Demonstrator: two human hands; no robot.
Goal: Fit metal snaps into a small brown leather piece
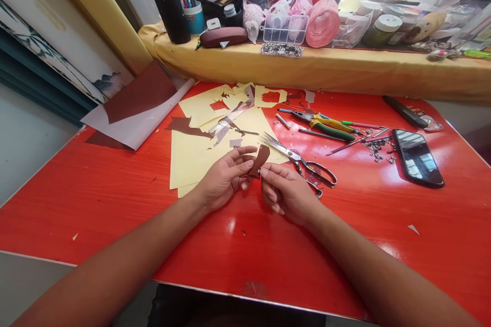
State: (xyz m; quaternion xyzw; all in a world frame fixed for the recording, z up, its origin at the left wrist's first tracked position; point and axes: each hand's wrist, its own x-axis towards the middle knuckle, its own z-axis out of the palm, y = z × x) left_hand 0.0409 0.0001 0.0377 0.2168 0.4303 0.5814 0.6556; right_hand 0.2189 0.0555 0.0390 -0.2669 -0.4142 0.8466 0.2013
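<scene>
My left hand (228, 176) holds a small strip of brown leather-like material (261, 159) between thumb and fingers. The strip stands up from the grip, its upper end curving right, with a tiny hole near the top. At its lower end, my right hand (286, 189) pinches a small shiny piece, probably metal, mostly covered by the fingertips. Both hands meet above the red table, by the front edge of the yellow paper sheets (184, 163). Just beyond the right hand lie metal scissors (293, 156), blades pointing to the back left.
Pliers (330, 126), pens and rods lie at the back right, near scattered metal fasteners (378, 149) and a phone (418, 158). Brown and purple scraps (190, 126) cover the paper. A large brown sheet (140, 92) curls at the left. Jars and boxes crowd the sill (230, 61).
</scene>
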